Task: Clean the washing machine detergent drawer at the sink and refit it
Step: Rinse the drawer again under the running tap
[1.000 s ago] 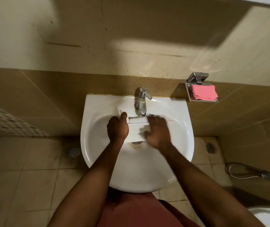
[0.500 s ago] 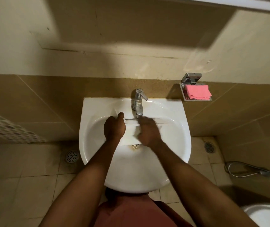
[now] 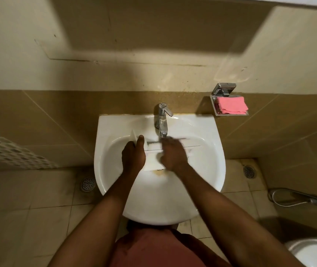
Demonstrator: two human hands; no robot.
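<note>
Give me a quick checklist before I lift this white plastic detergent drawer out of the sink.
1. White plastic detergent drawer lies in the white ceramic sink, under the chrome tap: ok.
2. Left hand grips the drawer's left end: ok.
3. Right hand holds the drawer firmly: cannot tell, blurred.
4. Tap water off: cannot tell.
5. Drawer rinsed clean: cannot tell.
6. Pink cloth sits in the metal wall dish, right of the tap: ok.

The drawer [image 3: 153,160] lies across the sink [image 3: 111,189] below the tap [image 3: 162,120], left hand [image 3: 133,155] gripping its left end, right hand [image 3: 173,156] on its middle (fingers [image 3: 171,143] blurred), a cloth [image 3: 231,107] in the wall dish [image 3: 230,114] right of the tap
</note>
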